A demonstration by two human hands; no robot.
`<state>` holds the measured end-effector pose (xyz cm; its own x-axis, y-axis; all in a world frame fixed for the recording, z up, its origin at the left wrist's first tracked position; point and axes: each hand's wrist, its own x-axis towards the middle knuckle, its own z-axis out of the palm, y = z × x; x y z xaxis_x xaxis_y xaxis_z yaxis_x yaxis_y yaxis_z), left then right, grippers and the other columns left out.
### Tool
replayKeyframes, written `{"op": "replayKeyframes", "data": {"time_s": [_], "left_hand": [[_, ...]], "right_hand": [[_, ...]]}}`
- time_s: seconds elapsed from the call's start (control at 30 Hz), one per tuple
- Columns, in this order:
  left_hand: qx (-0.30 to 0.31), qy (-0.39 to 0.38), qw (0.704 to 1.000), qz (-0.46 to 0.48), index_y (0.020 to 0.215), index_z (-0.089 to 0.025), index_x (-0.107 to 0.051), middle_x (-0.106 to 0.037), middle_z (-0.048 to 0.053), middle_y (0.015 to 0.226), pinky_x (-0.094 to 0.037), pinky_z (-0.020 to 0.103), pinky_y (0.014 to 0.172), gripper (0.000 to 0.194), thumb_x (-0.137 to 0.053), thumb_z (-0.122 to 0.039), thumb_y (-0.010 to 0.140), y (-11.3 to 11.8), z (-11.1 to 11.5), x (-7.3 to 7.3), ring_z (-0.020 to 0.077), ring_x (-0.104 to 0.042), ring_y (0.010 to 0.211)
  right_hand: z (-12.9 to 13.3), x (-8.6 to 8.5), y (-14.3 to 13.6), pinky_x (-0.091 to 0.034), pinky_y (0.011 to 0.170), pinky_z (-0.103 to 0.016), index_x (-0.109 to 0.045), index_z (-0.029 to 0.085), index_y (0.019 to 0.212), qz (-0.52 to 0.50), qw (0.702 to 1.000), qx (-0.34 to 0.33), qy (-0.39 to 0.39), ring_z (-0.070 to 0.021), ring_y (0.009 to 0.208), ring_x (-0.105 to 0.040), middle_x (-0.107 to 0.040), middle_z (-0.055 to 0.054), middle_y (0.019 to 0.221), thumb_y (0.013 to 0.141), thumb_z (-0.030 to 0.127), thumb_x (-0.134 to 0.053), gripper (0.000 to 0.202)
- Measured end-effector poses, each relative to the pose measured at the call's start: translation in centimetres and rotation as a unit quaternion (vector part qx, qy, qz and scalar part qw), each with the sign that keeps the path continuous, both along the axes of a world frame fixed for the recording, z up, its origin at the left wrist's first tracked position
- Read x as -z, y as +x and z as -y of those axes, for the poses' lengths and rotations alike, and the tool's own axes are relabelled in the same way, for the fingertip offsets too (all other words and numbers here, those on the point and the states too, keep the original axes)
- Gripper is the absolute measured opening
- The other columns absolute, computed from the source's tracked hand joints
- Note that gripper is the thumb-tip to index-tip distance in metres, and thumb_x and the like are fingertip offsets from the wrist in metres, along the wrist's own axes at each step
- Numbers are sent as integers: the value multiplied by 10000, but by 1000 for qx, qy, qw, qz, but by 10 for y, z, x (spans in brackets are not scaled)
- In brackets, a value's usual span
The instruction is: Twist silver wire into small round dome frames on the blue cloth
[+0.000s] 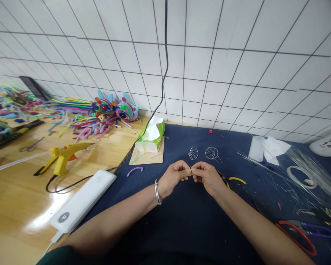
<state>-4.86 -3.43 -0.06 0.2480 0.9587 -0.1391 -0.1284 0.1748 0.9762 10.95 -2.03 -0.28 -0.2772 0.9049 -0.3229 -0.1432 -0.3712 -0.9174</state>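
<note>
My left hand (176,176) and my right hand (205,176) meet over the dark blue cloth (179,221), fingertips pinched together. Between them is a small piece of thin wire (192,170), mostly covered by the fingers. Just beyond the hands lie two round wire frames, a smaller one (193,153) and a larger one (211,152) with a loose loop beside it. Yellow-handled pliers (237,180) rest partly behind my right hand and wrist.
Left are a yellow glue gun (68,154), a white power bank (84,200), a tissue pack (154,134) and colourful pipe-cleaner figures (127,110). At right lie straight wires (306,169), red-handled scissors (298,235) and a mug (327,144). A black cable (165,66) hangs down the wall.
</note>
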Motion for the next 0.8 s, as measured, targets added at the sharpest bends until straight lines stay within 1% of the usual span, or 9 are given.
{"op": "replayKeyframes", "data": {"time_s": [0.27,0.4,0.5,0.57,0.63,0.7,0.73,0.8], "left_hand": [[-8,22,1000,1,749,-127,-535,-552,-7,668,-365,186,547,132,-580,-251,739,3,1,6,65,-487,571],[-7,25,1000,-18,755,-128,-531,-550,-8,668,-371,185,553,134,-572,-255,744,4,1,7,66,-486,574],[11,30,998,-55,769,-130,-535,-552,-5,676,-368,181,538,161,-560,-289,754,1,-1,3,71,-492,576],[48,46,993,-98,786,-129,-547,-560,1,685,-366,180,530,177,-556,-304,755,-5,-6,-4,79,-504,584],[98,91,978,-159,803,-129,-567,-578,11,705,-382,192,559,173,-538,-295,765,-16,-12,-14,93,-525,615],[117,151,950,-248,811,-142,-585,-585,7,698,-394,207,600,181,-492,-297,794,-30,-18,-24,104,-533,632],[123,180,928,-301,810,-153,-591,-586,4,692,-391,209,605,190,-471,-300,807,-36,-21,-28,108,-534,636],[119,237,870,-415,790,-175,-605,-605,6,725,-379,217,628,202,-455,-307,819,-48,-25,-33,119,-542,664]], "right_hand": [[3,0,-2,-413,506,-219,-580,155,728,6,1000,20,6,-84,516,-510,-543,28,573,630,303,-687,208],[4,0,-2,-417,507,-220,-577,154,732,13,1000,24,11,-84,521,-507,-541,26,583,635,309,-678,208],[4,-1,-2,-419,506,-218,-577,154,742,25,999,19,27,-86,529,-507,-545,21,598,645,314,-659,204],[2,-3,0,-419,507,-217,-579,154,750,50,997,1,54,-89,535,-510,-550,17,605,661,311,-636,189],[-2,-5,2,-418,508,-218,-583,156,756,98,991,-25,88,-94,536,-514,-555,15,607,679,300,-610,166],[-6,-6,6,-415,509,-219,-592,159,755,170,976,-52,122,-96,526,-515,-559,16,604,689,285,-588,143],[-7,-6,7,-412,511,-221,-601,162,750,215,964,-68,141,-97,519,-515,-561,18,598,694,279,-576,132],[-10,-6,10,-407,534,-228,-628,178,739,307,926,-110,193,-105,528,-524,-577,18,596,715,268,-545,125]]}}
